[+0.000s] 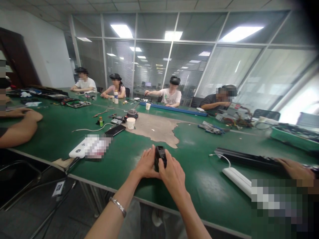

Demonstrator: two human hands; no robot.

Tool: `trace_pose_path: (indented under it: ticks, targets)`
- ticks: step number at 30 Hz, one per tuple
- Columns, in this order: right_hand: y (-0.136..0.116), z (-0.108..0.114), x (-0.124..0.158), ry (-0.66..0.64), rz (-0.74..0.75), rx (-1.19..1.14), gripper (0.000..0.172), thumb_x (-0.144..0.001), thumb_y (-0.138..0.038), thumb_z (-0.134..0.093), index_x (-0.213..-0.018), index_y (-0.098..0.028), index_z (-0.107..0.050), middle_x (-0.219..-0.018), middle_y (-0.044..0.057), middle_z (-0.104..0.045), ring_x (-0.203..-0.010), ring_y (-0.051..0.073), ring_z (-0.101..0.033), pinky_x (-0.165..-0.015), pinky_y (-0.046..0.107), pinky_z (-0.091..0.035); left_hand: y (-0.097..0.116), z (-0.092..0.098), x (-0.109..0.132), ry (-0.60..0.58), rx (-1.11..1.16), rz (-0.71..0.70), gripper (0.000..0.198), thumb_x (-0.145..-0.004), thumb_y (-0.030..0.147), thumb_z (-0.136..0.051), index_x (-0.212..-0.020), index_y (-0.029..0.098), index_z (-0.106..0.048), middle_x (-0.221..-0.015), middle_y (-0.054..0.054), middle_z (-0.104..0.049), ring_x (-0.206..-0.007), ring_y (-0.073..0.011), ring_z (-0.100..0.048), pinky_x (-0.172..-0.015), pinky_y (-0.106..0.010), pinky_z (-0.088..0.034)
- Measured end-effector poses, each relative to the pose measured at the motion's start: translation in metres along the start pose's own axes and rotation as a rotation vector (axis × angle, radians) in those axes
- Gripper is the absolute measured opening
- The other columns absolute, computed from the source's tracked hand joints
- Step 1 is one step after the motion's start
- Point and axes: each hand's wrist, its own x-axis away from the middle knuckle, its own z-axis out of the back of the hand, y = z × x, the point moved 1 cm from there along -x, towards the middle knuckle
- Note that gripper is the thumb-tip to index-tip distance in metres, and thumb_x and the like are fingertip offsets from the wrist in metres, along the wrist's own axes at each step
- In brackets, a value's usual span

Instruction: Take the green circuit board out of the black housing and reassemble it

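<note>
Between my two hands, just above or on the green table (196, 186), is a small black boxy device (160, 153) with slots in its upper end; its exact kind I cannot make out. My left hand (146, 164) grips it from the left side, fingers pointing forward. From the right, my right hand (173, 169) closes on it, with the thumb across its near face. The lower part of the device is hidden by my fingers. A bracelet circles my left wrist.
A white paper cup (131, 123), a black phone (115, 130) and a white power bank (78, 150) lie left of my hands. At right are a white power strip (236, 181), a long black part (249, 157) under another person's hand (296, 169), and a green crate (291, 136). Several people sit around.
</note>
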Motion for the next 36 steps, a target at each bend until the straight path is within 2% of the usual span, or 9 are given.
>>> trace_pose_path:
  ticks: [3, 6, 10, 13, 20, 24, 28, 34, 36]
  targets:
    - [0.007, 0.015, -0.009, 0.082, -0.014, -0.005, 0.048, -0.094, -0.039, -0.039, -0.139, -0.024, -0.038, -0.106, 0.007, -0.062, -0.098, 0.022, -0.058, -0.08, 0.03, -0.041, 0.0, 0.001, -0.002, -0.031, -0.011, 0.03, 0.146, -0.049, 0.075, -0.07, -0.148, 0.011, 0.016, -0.156, -0.021, -0.008, -0.143, -0.0385, -0.011, -0.114, -0.056, -0.011]
    - [0.026, 0.018, -0.012, 0.114, -0.078, 0.008, 0.047, -0.093, -0.04, -0.04, -0.138, -0.024, -0.041, -0.106, 0.007, -0.062, -0.099, 0.022, -0.058, -0.08, 0.03, -0.041, -0.001, -0.001, -0.003, -0.039, -0.012, 0.044, 0.147, -0.047, 0.08, -0.068, -0.149, 0.011, 0.013, -0.156, -0.022, -0.01, -0.143, -0.0387, -0.012, -0.114, -0.055, -0.012]
    - [0.055, 0.001, -0.003, 0.087, -0.145, 0.062, 0.047, -0.093, -0.041, -0.04, -0.136, -0.021, -0.043, -0.105, 0.008, -0.062, -0.097, 0.023, -0.058, -0.077, 0.031, -0.042, -0.003, -0.004, -0.005, -0.015, -0.001, 0.037, 0.147, -0.047, 0.082, -0.067, -0.149, 0.011, 0.013, -0.153, -0.022, -0.02, -0.142, -0.0377, -0.016, -0.114, -0.054, -0.014]
    - [0.066, -0.012, 0.007, 0.06, -0.153, 0.092, 0.047, -0.094, -0.042, -0.039, -0.135, -0.021, -0.044, -0.103, 0.008, -0.062, -0.097, 0.024, -0.057, -0.076, 0.031, -0.042, -0.003, -0.006, -0.005, 0.005, -0.001, 0.032, 0.147, -0.047, 0.082, -0.067, -0.149, 0.011, 0.013, -0.152, -0.021, -0.025, -0.14, -0.0379, -0.02, -0.113, -0.054, -0.015]
    - [0.067, -0.018, 0.014, 0.065, -0.163, 0.116, 0.058, -0.092, -0.057, -0.036, -0.135, -0.021, -0.044, -0.106, 0.009, -0.06, -0.1, 0.027, -0.054, -0.075, 0.034, -0.043, 0.001, -0.002, -0.004, 0.013, -0.003, 0.017, 0.142, -0.05, 0.079, -0.067, -0.15, 0.013, 0.01, -0.149, -0.02, -0.031, -0.138, -0.0371, -0.026, -0.113, -0.054, -0.015]
    - [0.069, -0.021, 0.014, 0.044, -0.147, 0.108, 0.057, -0.094, -0.051, -0.032, -0.141, -0.02, -0.038, -0.107, 0.01, -0.061, -0.1, 0.026, -0.053, -0.076, 0.035, -0.043, 0.004, 0.001, -0.004, 0.001, 0.001, 0.017, 0.139, -0.053, 0.078, -0.067, -0.15, 0.013, 0.01, -0.149, -0.02, -0.031, -0.138, -0.0368, -0.026, -0.113, -0.055, -0.014]
    - [0.071, -0.024, 0.016, 0.046, -0.117, 0.093, 0.054, -0.095, -0.045, -0.033, -0.139, -0.015, -0.041, -0.104, 0.011, -0.063, -0.101, 0.026, -0.053, -0.079, 0.035, -0.042, 0.005, 0.002, -0.004, -0.002, -0.001, 0.021, 0.139, -0.054, 0.079, -0.066, -0.149, 0.013, 0.012, -0.15, -0.021, -0.029, -0.139, -0.0364, -0.025, -0.113, -0.054, -0.014]
    - [0.065, -0.019, 0.007, 0.181, -0.071, -0.111, 0.058, -0.094, -0.048, -0.033, -0.139, -0.012, -0.043, -0.117, 0.014, -0.062, -0.105, 0.026, -0.054, -0.089, 0.037, -0.042, 0.004, 0.003, -0.002, -0.012, 0.01, 0.021, 0.14, -0.055, 0.078, -0.066, -0.149, 0.013, 0.015, -0.15, -0.019, -0.029, -0.14, -0.0352, -0.021, -0.114, -0.054, -0.012]
    - [0.058, -0.017, 0.002, 0.189, -0.045, -0.195, 0.059, -0.094, -0.049, -0.033, -0.138, -0.013, -0.044, -0.119, 0.014, -0.061, -0.106, 0.025, -0.055, -0.09, 0.036, -0.043, 0.004, 0.003, -0.002, -0.016, 0.015, 0.015, 0.139, -0.056, 0.078, -0.066, -0.148, 0.014, 0.016, -0.149, -0.018, -0.032, -0.141, -0.0344, -0.021, -0.114, -0.054, -0.011]
